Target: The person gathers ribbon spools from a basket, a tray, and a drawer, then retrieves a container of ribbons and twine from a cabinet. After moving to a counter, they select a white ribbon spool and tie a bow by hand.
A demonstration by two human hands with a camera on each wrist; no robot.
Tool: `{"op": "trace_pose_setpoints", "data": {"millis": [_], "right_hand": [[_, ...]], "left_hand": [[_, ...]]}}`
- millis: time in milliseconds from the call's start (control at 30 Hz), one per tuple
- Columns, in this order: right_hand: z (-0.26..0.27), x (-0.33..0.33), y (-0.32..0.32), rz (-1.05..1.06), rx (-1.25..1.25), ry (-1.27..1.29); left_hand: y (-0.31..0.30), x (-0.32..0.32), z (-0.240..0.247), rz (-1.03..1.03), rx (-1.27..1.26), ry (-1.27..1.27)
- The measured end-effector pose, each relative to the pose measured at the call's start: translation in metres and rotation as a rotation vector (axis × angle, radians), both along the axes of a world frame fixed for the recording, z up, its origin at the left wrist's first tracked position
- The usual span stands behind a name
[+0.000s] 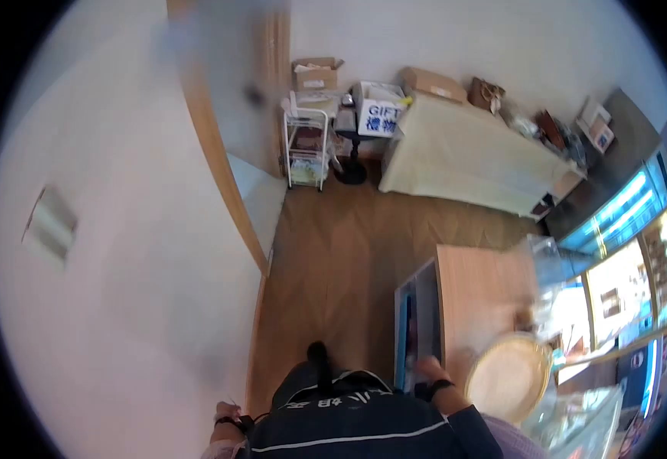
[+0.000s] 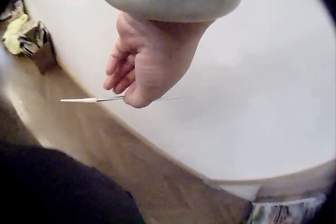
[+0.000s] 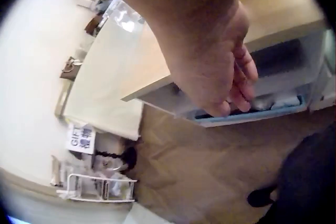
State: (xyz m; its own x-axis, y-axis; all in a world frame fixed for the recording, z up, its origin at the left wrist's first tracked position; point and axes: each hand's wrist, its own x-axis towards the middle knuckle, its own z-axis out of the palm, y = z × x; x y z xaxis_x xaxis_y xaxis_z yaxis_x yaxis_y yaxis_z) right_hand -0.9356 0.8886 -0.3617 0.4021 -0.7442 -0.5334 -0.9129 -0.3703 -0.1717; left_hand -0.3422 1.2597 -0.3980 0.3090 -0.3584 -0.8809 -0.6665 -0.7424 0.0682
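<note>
The left hand (image 2: 157, 58) has its thumb and fingers bent together, pinching a thin, slender stick with a white tapered end (image 2: 81, 100) and a darker, shiny middle. The stick lies across the fingertips, one end sticking out on each side, at the near left of the scene. A pale, glossy, rounded bangle (image 2: 170, 4) circles this wrist, and a smooth white wall (image 1: 119, 298) rises just beside the hand.

The right hand (image 3: 218, 74) hangs with its fingers loosely bent and partly open, nothing visible in its grasp; whether the fingertips touch anything, I cannot tell. It is at the open side of a pale cabinet with a light wooden top (image 1: 482, 287), above a blue-edged, shallow tray (image 3: 257, 115) on the low shelf. A dark band (image 1: 439, 389) is around the wrist.

Between the hands is a dark apron with white lettering (image 1: 341, 428). On the near right, a round tray with a golden rim (image 1: 471, 376) rests on the wooden top.

Beyond a brown wooden floor (image 1: 333, 245), on the far side, a white metal rack cart (image 1: 306, 113) stands left of a white box lettered "GIFT" (image 1: 380, 115). To the right is a long table draped in cream cloth (image 1: 456, 157).
</note>
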Motion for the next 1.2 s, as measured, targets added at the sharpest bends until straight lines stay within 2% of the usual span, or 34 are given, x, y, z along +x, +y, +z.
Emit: {"op": "trace_pose_setpoints", "data": {"millis": [33,100,167,200,233,267,300,333,367,400,433,500,533,567,600,700,733,767,833,867,900,933,967,1000,1033,1067,1100,1167,1200], "right_hand": [[-0.04,-0.019,-0.025,0.349,0.057,0.035],[-0.015,-0.004,-0.053,-0.228,0.427,-0.107],[0.039,0.036,-0.092,-1.033,0.559,-0.316],[0.029,0.045,-0.117,-1.029,0.566,-0.315],[0.02,0.053,-0.141,-1.077,0.523,-0.242],[0.011,0.059,-0.162,-1.122,0.478,-0.165],[0.001,0.063,-0.185,-1.113,0.479,-0.158],[-0.003,0.068,-0.214,-0.752,0.474,-0.073],[-0.013,0.073,-0.249,-0.555,0.459,-0.022],[-0.029,0.079,-0.286,-0.506,0.452,0.022],[-0.047,0.086,-0.327,-0.539,0.453,0.048],[-0.087,0.106,-0.414,-0.649,0.444,0.122],[-0.101,0.122,-0.458,-0.644,0.437,0.149],[-0.113,0.144,-0.504,-0.6,0.415,0.142],[-0.126,0.17,-0.571,-0.518,0.392,-0.047],[-0.099,0.28,-0.701,-0.314,0.2,-0.209],[-0.084,0.331,-0.747,-0.275,0.202,-0.145],[-0.084,0.376,-0.786,-0.186,0.144,-0.196],[-0.083,0.464,-0.856,-0.042,0.085,-0.248],[-0.068,0.515,-0.884,0.307,0.003,-0.2],[-0.055,0.564,-0.904,0.652,-0.078,-0.148],[-0.038,0.612,-0.907,0.409,0.065,-0.311],[-0.082,0.642,-0.931,0.233,0.279,-0.533],[-0.064,0.681,-0.932,0.308,0.227,-0.439],[-0.044,0.721,-0.933,0.384,0.175,-0.347],[-0.045,0.742,-0.937,0.784,-0.091,-0.437],[-0.086,0.765,-0.949,0.35,0.17,-0.423],[-0.047,0.826,-0.951,0.487,0.339,-0.207],[-0.037,0.852,-0.955,0.514,0.361,-0.184]], "left_hand": [[-0.081,-0.009,0.055,0.418,0.023,-0.075],[-0.165,0.033,0.009,0.32,-0.227,-0.119],[-0.28,0.077,-0.001,-0.386,-0.368,-0.132],[-0.328,0.099,-0.033,-0.326,-0.432,-0.202],[-0.381,0.106,-0.029,-0.535,-0.79,-0.369],[-0.433,0.119,-0.031,-0.449,-0.922,-0.32],[-0.488,0.124,-0.004,-0.337,-0.849,-0.233],[-0.539,0.121,0.039,-0.215,-0.777,-0.15],[-0.58,0.118,0.075,-0.109,-0.774,-0.109],[-0.619,0.119,0.097,-0.001,-0.772,-0.075],[-0.652,0.125,0.095,0.033,-0.775,-0.09],[-0.711,0.144,0.096,-0.026,-0.817,-0.04],[-0.728,0.152,0.096,0.018,-0.881,-0.017],[-0.75,0.163,0.1,0.052,-0.953,0.002],[-0.774,0.178,0.108,0.095,-0.957,-0.033],[-0.814,0.197,0.13,0.234,-1.07,-0.143],[-0.829,0.215,0.145,0.317,-1.101,-0.143],[-0.842,0.231,0.152,0.404,-1.133,-0.142],[-0.868,0.269,0.147,0.465,-1.067,-0.184],[-0.881,0.292,0.143,0.475,-1.0,-0.197],[-0.893,0.315,0.137,0.521,-1.005,-0.219],[-0.906,0.338,0.128,0.588,-1.048,-0.243],[-0.921,0.362,0.118,0.658,-1.095,-0.262],[-0.932,0.393,0.108,0.716,-1.107,-0.273],[-0.939,0.424,0.097,0.681,-1.065,-0.322],[-0.945,0.45,0.091,0.638,-1.017,-0.37],[-0.95,0.476,0.106,0.697,-1.027,-0.397],[-0.951,0.519,0.132,0.796,-1.004,-0.425],[-0.952,0.539,0.139,0.787,-1.026,-0.466]]}}
